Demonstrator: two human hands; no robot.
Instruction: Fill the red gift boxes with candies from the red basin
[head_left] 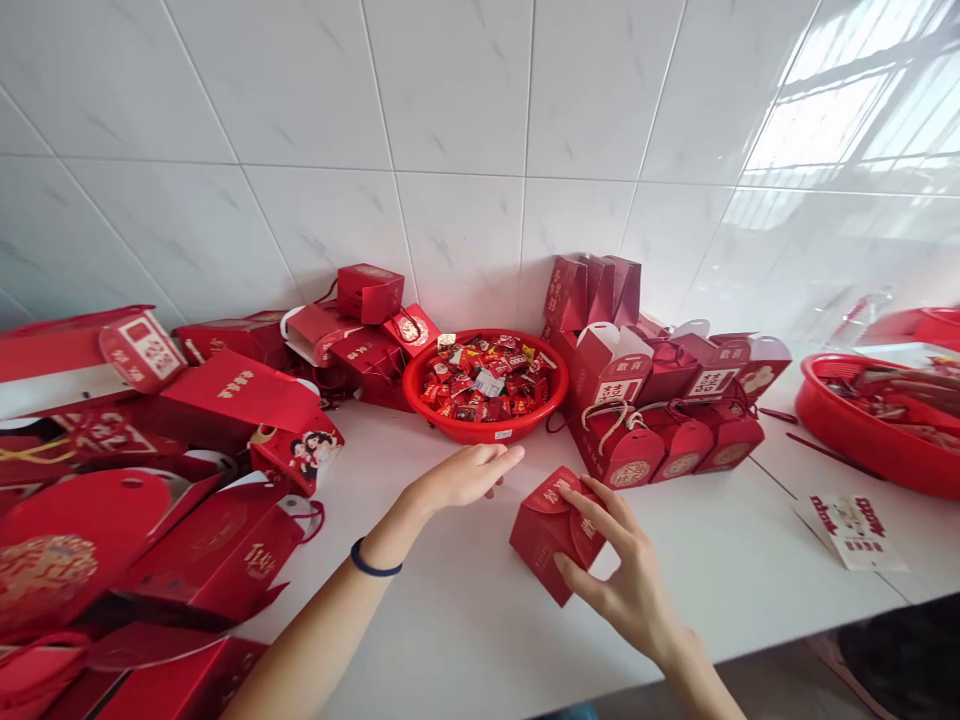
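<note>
A red candy box (551, 545) with its top flaps folded over stands on the white table in front of me. Around its right side and top lie the thumb and fingers of my right hand (619, 560), closed on it. My left hand (465, 478), wearing a dark band at the wrist, hovers to the left of the box with its fingers stretched out. Nothing shows in it, though part of the palm is hidden. Just beyond it sits a round red basin (491, 430) filled with wrapped candies (491, 385).
Many red boxes (210, 540) are heaped on the left. More red boxes (675, 445) stand in rows at the back right. Farther right are another red basin (874, 450) and a printed card (859, 535). A tiled wall (450, 230) closes off the back of the table (420, 640).
</note>
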